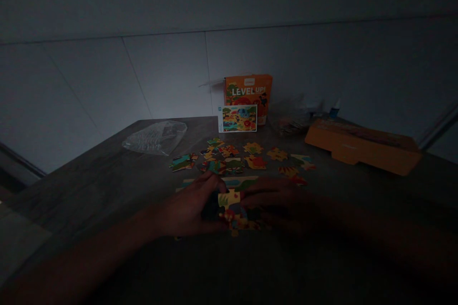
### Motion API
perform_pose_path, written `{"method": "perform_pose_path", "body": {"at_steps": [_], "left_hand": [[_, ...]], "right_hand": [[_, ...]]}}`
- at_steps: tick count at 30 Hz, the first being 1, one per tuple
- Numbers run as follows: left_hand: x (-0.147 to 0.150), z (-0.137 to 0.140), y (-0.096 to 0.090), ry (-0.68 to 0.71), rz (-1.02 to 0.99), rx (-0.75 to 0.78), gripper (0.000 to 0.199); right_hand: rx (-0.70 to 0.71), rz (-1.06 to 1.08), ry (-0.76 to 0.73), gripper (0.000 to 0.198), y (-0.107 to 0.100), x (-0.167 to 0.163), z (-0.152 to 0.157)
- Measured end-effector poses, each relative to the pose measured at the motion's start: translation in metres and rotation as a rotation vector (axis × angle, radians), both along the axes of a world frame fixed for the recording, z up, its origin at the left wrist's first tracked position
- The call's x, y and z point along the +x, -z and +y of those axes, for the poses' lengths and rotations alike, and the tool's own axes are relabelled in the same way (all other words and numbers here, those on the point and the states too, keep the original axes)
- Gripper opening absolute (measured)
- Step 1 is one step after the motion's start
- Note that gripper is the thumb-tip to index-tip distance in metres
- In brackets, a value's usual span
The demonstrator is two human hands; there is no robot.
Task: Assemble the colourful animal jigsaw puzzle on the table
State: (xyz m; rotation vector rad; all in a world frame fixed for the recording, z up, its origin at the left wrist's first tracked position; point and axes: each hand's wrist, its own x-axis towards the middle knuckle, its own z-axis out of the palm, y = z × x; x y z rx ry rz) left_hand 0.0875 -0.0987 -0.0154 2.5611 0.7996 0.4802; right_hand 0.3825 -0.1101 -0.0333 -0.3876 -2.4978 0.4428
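Many loose puzzle pieces (pixel 255 162) lie on a dark grey table (pixel 107 167), spread just in front of a small white-edged card (pixel 239 119) that stands upright and shows a colourful animal scene. Straight in front of the card, on the near side of those pieces, is the partly joined puzzle (pixel 231 198), largely covered by the person's hands. The left hand (pixel 189 205), in front of the card and to its left, bends its fingers over the puzzle, thumb set apart below; whether it grips a piece I cannot tell. The right hand (pixel 282 200), in front of the card and to its right, rests its fingers at the puzzle's pale middle; shadow hides whether they pinch anything.

Right behind the card stands an orange box (pixel 266 88) reading "LEVEL UP!". Left of the card lies a crumpled clear bag (pixel 161 137). To the card's right are another clear bag (pixel 291 121), then a long orange carton (pixel 361 147), with a small blue bottle (pixel 334 110) behind it.
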Motion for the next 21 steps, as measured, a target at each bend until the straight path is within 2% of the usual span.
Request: {"method": "perform_pose_path", "body": {"at_steps": [7, 12, 16, 18, 21], "left_hand": [[-0.004, 0.002, 0.006, 0.035, -0.035, -0.017, 0.043], [-0.006, 0.005, 0.007, 0.044, -0.049, -0.017, 0.039], [-0.007, 0.005, 0.007, 0.052, -0.031, -0.043, 0.035], [-0.007, 0.006, 0.007, 0.073, -0.046, -0.028, 0.035], [-0.008, 0.007, 0.009, 0.089, -0.062, -0.007, 0.035]], "right_hand": [[0.017, -0.003, 0.026, 0.041, -0.003, -0.002, -0.001], [0.100, -0.004, 0.040, 0.034, -0.001, -0.002, -0.002], [0.272, 0.139, 0.286, 0.010, 0.004, 0.000, 0.001], [0.309, 0.240, 0.387, 0.015, 0.007, 0.002, 0.003], [0.287, 0.293, 0.442, 0.021, 0.007, 0.004, 0.006]]}}
